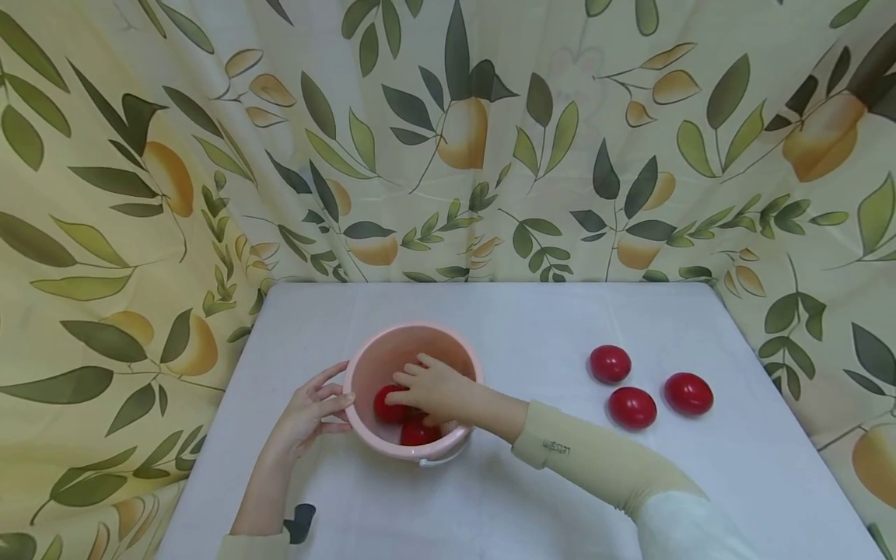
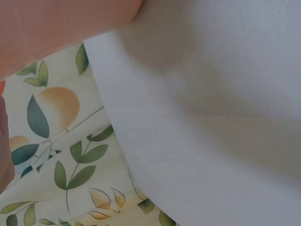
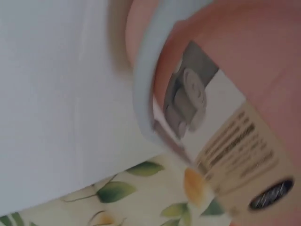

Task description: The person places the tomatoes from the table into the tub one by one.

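A pink bucket (image 1: pixel 364 439) with a pale handle (image 1: pixel 448 456) stands on the white-covered table. My left hand (image 1: pixel 315 408) holds its left side, thumb near the rim and fingers along the outer wall. My right hand (image 1: pixel 437 389) reaches inside over the right rim, its fingers spread above the shiny red eggs. One red egg (image 1: pixel 387 404) lies under the fingertips; another red egg (image 1: pixel 420 432) sits nearer the front wall. What is beneath the palm is hidden. In the right wrist view, the bucket's wall bears a printed label (image 3: pixel 225 127), and the hand is out of sight.
To the right on the table (image 1: pixel 546 327) lie three more items: a red egg (image 1: pixel 610 364), a second red egg (image 1: pixel 632 408) and a third red egg (image 1: pixel 689 393). A leaf-and-fruit patterned curtain (image 1: pixel 532 155) hangs behind and beside the table.
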The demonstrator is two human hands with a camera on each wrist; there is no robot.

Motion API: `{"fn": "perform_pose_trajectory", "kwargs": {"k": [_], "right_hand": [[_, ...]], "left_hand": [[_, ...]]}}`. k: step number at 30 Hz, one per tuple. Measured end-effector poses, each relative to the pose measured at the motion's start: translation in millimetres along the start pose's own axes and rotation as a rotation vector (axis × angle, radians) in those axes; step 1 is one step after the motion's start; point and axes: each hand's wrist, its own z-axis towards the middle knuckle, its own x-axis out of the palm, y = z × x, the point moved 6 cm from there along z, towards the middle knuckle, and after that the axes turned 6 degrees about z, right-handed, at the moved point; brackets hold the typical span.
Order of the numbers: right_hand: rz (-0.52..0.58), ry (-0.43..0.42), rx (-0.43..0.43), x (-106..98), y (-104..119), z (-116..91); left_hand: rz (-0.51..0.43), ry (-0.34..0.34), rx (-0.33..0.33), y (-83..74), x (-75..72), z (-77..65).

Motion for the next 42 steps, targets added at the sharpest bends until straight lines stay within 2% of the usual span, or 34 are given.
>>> {"fn": "perform_pose_trajectory", "kwargs": {"k": [4, 7, 9, 11, 14, 17, 21, 27, 34, 42], "right_hand": [[0.156, -0.262, 0.087, -24, -24, -18], [0.183, -0.482, 0.192, -38, -47, -44], [0.186, -0.594, 0.282, -40, -63, -66], [0.182, -0.673, 0.381, -35, -79, -88], [0.191, -0.738, 0.533, -20, -101, -123], [0.219, -0.742, 0.702, 2, -118, -158], [0.303, -0.692, 0.925, 35, -132, -202], [0.463, -0.619, 1.163, 78, -133, -260], [0.560, -0.539, 1.298, 117, -125, -299], [0.579, -0.420, 1.314, 142, -118, -311]], "left_hand": [[-0.011, 0.010, -0.002, 0.1, 0.1, -0.3], [-0.022, 0.014, -0.003, -0.4, 0.2, -0.6], [-0.025, 0.016, -0.001, -1.0, 0.5, -0.5], [-0.023, 0.017, -0.001, -1.5, 0.6, -0.3], [-0.019, 0.018, -0.001, -1.5, 1.1, 0.2], [-0.020, 0.016, -0.003, -1.2, 1.4, 0.5], [-0.023, 0.014, -0.002, -1.3, 1.6, 0.3], [-0.033, 0.015, 0.009, -1.4, 1.0, 0.4], [-0.034, 0.005, 0.007, -0.5, 0.1, 0.7], [-0.039, 0.010, 0.010, 0.3, 0.7, 1.2]]}}
